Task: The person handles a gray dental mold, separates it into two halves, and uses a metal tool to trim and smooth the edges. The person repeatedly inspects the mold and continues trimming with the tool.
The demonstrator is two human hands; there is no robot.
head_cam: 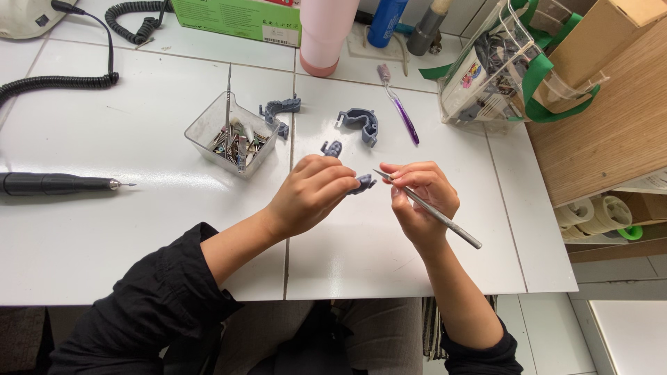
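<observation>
**Two hands, one small grey part, one slim metal tool**

Two bare hands work above the white tiled table (139,236), near its front edge. The left hand (309,194) is closed around a small grey part (363,183), pinched between thumb and fingertips; only the part's right end shows past the fingers, pointing toward the right hand. How long the part is cannot be told, since the fingers cover most of it.

The right hand (420,198) is clamped on a slim metal tool (434,212), held like a pen. The tool's long axis runs diagonally: the pointed tip lies up and to the left, just beside the grey part, and the handle end runs down and to the right, past the wrist. Whether tip and part touch cannot be told.

Surrounding items:
- A second small grey piece (332,148) lies on the table just beyond the left hand.
- A curved grey piece (361,123) and another grey piece (280,109) lie farther back.
- A clear square tray (201,128) of small bits, with a metal pick standing in it, sits to the left rear.
- A purple toothbrush (399,104) lies behind the right hand.
- A black handpiece (55,183) lies at the far left, well apart.

No item lies between the two hands.
</observation>
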